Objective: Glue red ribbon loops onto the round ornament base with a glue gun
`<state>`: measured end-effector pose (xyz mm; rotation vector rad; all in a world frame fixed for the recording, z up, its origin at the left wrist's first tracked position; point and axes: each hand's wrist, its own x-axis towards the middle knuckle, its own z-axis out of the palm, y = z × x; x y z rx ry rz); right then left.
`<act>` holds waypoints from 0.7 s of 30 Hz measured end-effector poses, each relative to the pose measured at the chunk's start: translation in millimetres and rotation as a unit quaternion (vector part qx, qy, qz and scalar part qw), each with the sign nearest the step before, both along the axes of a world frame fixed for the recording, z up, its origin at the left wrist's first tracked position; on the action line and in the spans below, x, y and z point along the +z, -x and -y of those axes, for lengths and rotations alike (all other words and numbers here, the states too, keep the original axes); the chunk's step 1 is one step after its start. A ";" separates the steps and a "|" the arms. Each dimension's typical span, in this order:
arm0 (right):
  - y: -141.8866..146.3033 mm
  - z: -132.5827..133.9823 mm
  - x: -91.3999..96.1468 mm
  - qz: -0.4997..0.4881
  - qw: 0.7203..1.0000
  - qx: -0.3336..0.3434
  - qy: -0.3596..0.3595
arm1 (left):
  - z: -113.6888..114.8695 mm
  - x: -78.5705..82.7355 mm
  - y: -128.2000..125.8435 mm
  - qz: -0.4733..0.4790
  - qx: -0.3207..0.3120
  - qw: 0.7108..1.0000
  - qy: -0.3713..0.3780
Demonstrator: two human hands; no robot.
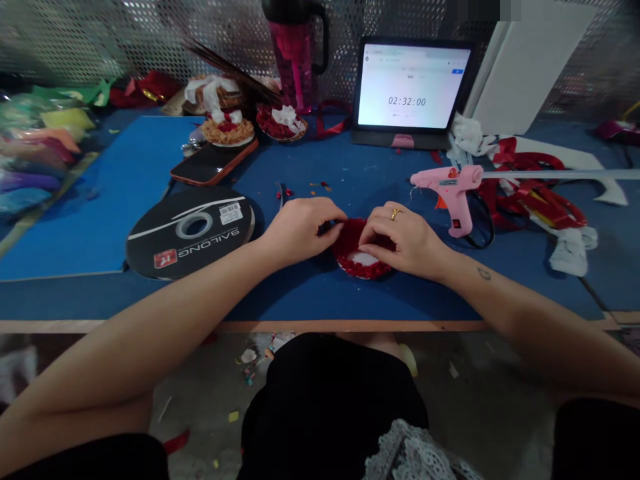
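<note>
A small round craft piece [361, 261] with a red ruffled rim and a white centre lies on the blue table near its front edge. My left hand [299, 229] is curled at its left side, fingertips pinching the red rim. My right hand [406, 240], with a ring on one finger, rests over its right side, fingers bent down and pressed onto the red trim. Part of the piece is hidden under both hands.
A pink glue gun [453, 192] stands just right of my right hand, beside red ribbon scraps [533, 197]. A black tape reel [191, 230] and a phone [214, 162] lie to the left. A tablet [411, 88] showing a timer, a pink bottle [295, 50] and finished round pieces [229, 130] stand behind.
</note>
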<state>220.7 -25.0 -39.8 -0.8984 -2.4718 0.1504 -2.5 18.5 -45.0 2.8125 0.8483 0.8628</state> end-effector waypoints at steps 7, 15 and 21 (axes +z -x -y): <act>3.0 6.3 9.7 0.057 0.998 -0.030 -0.017 | -0.5 -0.4 -0.1 -0.010 0.005 1.000 0.008; 5.8 8.8 12.9 0.086 0.994 -0.041 -0.054 | 0.0 0.0 -0.7 -0.020 0.010 1.000 0.011; 6.7 9.3 14.1 0.114 0.990 -0.047 -0.068 | -0.1 -0.6 -1.4 -0.020 0.011 1.000 0.020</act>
